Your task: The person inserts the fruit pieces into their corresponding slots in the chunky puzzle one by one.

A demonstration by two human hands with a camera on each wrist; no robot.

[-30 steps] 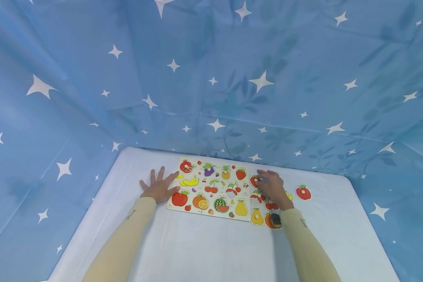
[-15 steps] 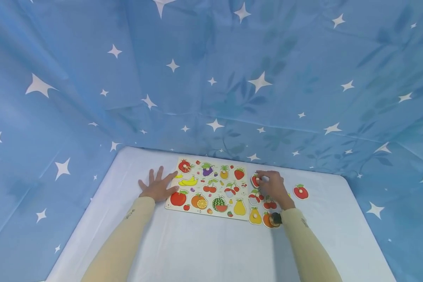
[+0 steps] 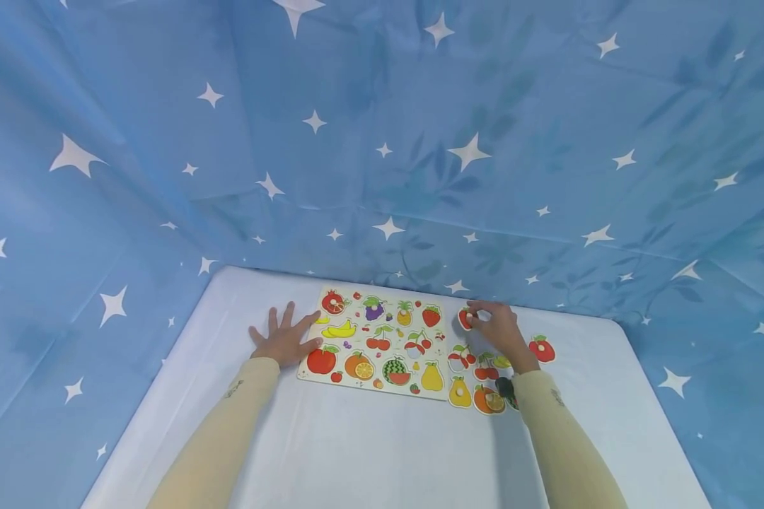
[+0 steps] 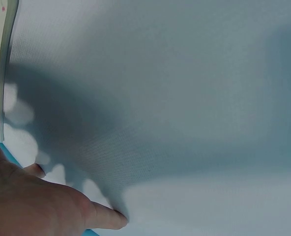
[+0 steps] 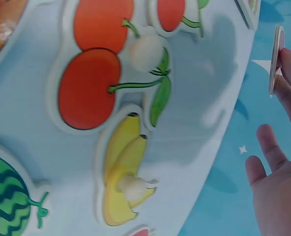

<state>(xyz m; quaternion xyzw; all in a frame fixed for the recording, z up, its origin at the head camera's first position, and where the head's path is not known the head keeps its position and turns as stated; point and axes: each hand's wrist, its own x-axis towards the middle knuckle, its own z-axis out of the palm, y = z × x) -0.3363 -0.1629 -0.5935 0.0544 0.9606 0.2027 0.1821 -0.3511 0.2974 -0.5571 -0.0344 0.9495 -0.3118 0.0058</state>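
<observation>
My left hand [image 3: 282, 343] rests with fingers spread at the left edge of a wooden fruit puzzle board [image 3: 321, 378], its fingertips over the board's rim. My right hand [image 3: 498, 327] pinches a strawberry puzzle piece [image 3: 464, 318], just off the board's upper right corner. In the right wrist view that piece [image 5: 276, 59] stands nearly edge-on between thumb and finger, raised above the table. The board's pomegranate [image 3: 333, 302] and grapes [image 3: 373, 308] have knobs showing.
Right of the board lie loose knobbed pieces: a pear [image 3: 460, 392], an orange [image 3: 489, 401], cherries [image 3: 486, 368], an apple [image 3: 541, 349], bananas [image 5: 123, 167] and a watermelon [image 5: 5, 196]. Behind the white table [image 3: 356, 452] hangs a blue star-patterned curtain [image 3: 356, 177].
My right hand has lifted the strawberry piece from beside the board and shifted slightly right and toward the curtain. The left hand has stayed in place.
</observation>
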